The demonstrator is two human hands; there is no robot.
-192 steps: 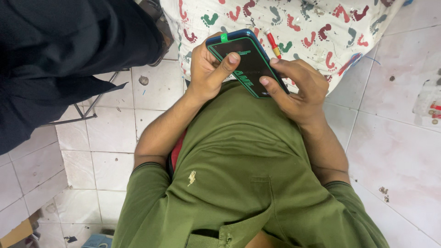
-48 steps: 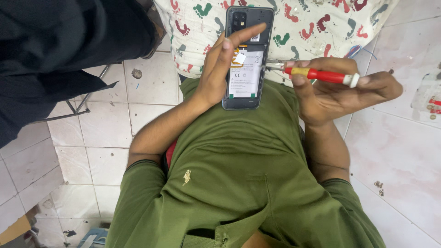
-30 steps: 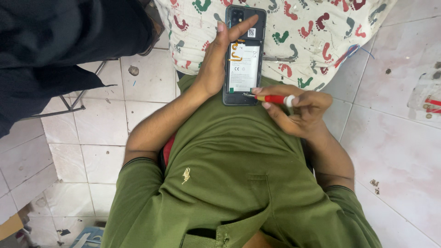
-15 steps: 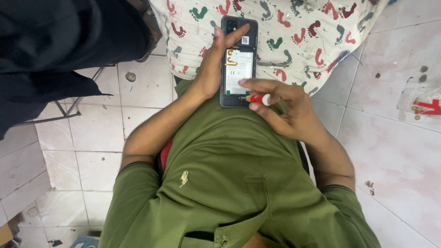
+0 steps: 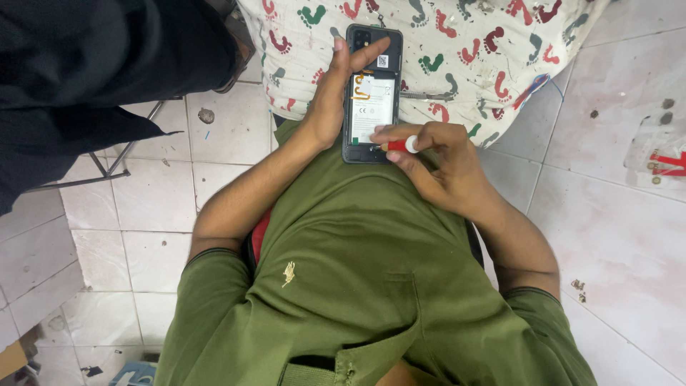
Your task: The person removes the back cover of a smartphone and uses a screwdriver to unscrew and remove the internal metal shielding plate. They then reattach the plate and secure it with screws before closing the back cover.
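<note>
Compared with a moment ago, your right hand is now pinching the red screwdriver lower, its tip touching the opened phone. Your left hand is gripping the phone's left edge, thumb lying across the top.

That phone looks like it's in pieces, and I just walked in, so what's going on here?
A person in a green shirt holds a phone with its back cover off in the left hand, the exposed inside facing up. The right hand holds a small red-handled screwdriver, its tip at the lower part of the phone's open back. A cloth with a footprint pattern lies beyond the phone on the tiled floor.
</note>
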